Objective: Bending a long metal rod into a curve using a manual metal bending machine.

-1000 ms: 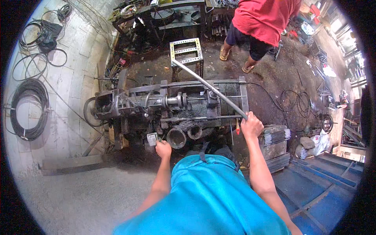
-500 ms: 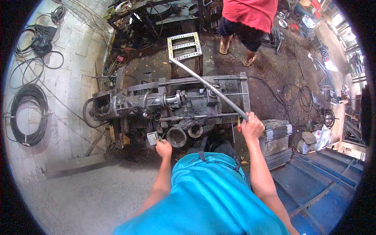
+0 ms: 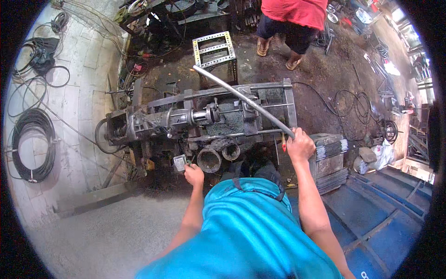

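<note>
A long grey metal pipe (image 3: 244, 98) slants over the machine, its far end by the metal stool. My right hand (image 3: 301, 145) is closed around its near end, beside the machine's right end. Under the pipe lies the long, greasy metal machine (image 3: 181, 118), with a cylindrical body, a bright shaft and side rails. My left hand (image 3: 193, 175), in front of the machine, is closed around a short thin handle (image 3: 191, 161), mostly hidden by the fingers. Next to it is a small pale square-faced piece (image 3: 180, 162); whether they are joined I cannot tell. Two round pipe openings (image 3: 209, 160) face me nearby.
A perforated metal stool (image 3: 214, 49) stands beyond the machine, near a person in a red shirt (image 3: 297, 14). Stacked metal plates (image 3: 329, 151) are right of my right hand. A cable coil (image 3: 32, 145) lies far left, a looped cable (image 3: 357, 109) on the right floor.
The whole view has shifted slightly, with the machine and stool appearing a little higher and further left. Both hands keep their grips; the pipe stays slanted across the machine.
</note>
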Action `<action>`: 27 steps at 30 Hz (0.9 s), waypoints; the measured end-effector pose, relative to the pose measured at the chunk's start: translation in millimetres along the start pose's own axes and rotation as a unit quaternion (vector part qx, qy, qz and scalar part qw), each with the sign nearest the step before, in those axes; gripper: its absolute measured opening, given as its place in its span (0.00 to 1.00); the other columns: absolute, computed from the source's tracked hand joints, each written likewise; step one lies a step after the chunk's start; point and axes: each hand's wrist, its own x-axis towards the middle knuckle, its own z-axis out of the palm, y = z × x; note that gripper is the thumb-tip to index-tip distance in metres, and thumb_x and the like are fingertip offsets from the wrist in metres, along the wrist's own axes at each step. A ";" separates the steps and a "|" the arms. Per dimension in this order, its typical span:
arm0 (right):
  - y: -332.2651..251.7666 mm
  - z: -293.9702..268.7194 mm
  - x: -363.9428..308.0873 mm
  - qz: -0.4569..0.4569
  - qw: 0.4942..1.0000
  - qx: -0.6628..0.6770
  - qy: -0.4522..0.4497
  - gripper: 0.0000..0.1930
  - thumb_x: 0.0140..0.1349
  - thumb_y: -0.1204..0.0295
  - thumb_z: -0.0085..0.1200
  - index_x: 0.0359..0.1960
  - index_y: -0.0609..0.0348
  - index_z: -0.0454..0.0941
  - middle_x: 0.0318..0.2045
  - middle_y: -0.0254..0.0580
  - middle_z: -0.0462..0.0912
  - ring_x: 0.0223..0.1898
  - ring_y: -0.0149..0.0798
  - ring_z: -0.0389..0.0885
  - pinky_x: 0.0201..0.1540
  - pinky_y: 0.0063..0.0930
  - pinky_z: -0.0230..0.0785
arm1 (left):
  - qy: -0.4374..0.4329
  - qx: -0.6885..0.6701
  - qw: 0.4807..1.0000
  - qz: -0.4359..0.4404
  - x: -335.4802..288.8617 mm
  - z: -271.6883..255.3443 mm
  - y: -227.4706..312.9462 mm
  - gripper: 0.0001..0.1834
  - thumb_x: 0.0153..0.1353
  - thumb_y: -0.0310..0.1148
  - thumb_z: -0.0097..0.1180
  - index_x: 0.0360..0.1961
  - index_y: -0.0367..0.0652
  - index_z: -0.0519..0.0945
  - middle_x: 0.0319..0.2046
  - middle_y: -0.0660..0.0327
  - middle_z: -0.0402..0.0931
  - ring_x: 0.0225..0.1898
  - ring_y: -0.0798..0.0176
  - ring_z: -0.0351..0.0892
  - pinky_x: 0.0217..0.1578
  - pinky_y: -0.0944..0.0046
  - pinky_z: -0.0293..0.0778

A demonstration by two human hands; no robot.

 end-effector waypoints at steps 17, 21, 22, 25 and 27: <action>4.8 6.9 -0.6 0.002 1.000 -0.001 0.008 0.09 0.50 0.67 0.62 0.26 0.50 0.72 0.21 0.39 0.80 0.24 0.44 0.81 0.27 0.39 0.73 | -0.007 -0.010 1.000 0.006 0.0 -2.0 1.1 0.17 0.59 0.35 0.47 0.44 0.33 0.76 0.35 0.37 0.79 0.40 0.36 0.79 0.43 0.44 0.72; 1.1 4.1 -0.7 -0.006 1.000 0.001 0.016 0.09 0.52 0.67 0.61 0.25 0.51 0.71 0.21 0.40 0.80 0.23 0.45 0.81 0.27 0.39 0.73 | -0.005 -0.017 1.000 0.004 0.1 -0.1 -1.8 0.17 0.59 0.35 0.47 0.44 0.33 0.75 0.36 0.36 0.78 0.41 0.36 0.78 0.43 0.43 0.71; 0.6 4.9 -1.0 -0.002 1.000 -0.002 0.017 0.09 0.52 0.67 0.61 0.25 0.51 0.72 0.21 0.40 0.80 0.23 0.45 0.81 0.27 0.39 0.73 | -0.002 -0.022 1.000 0.005 -0.7 -0.8 0.0 0.17 0.59 0.35 0.47 0.44 0.33 0.75 0.36 0.36 0.78 0.41 0.36 0.78 0.43 0.43 0.71; -0.6 1.8 -1.9 0.005 1.000 -0.005 0.013 0.09 0.52 0.67 0.61 0.25 0.51 0.72 0.21 0.40 0.80 0.23 0.45 0.81 0.27 0.39 0.73 | 0.004 -0.016 1.000 0.000 -2.6 -4.2 4.9 0.17 0.59 0.35 0.47 0.43 0.33 0.76 0.35 0.36 0.78 0.40 0.36 0.79 0.42 0.43 0.72; -1.6 1.0 -2.2 0.006 1.000 -0.003 0.008 0.09 0.52 0.67 0.61 0.25 0.51 0.72 0.21 0.40 0.80 0.23 0.45 0.81 0.27 0.39 0.73 | 0.007 -0.011 1.000 0.001 -0.2 -0.4 -0.2 0.16 0.59 0.35 0.47 0.43 0.34 0.76 0.35 0.37 0.79 0.39 0.36 0.79 0.42 0.43 0.72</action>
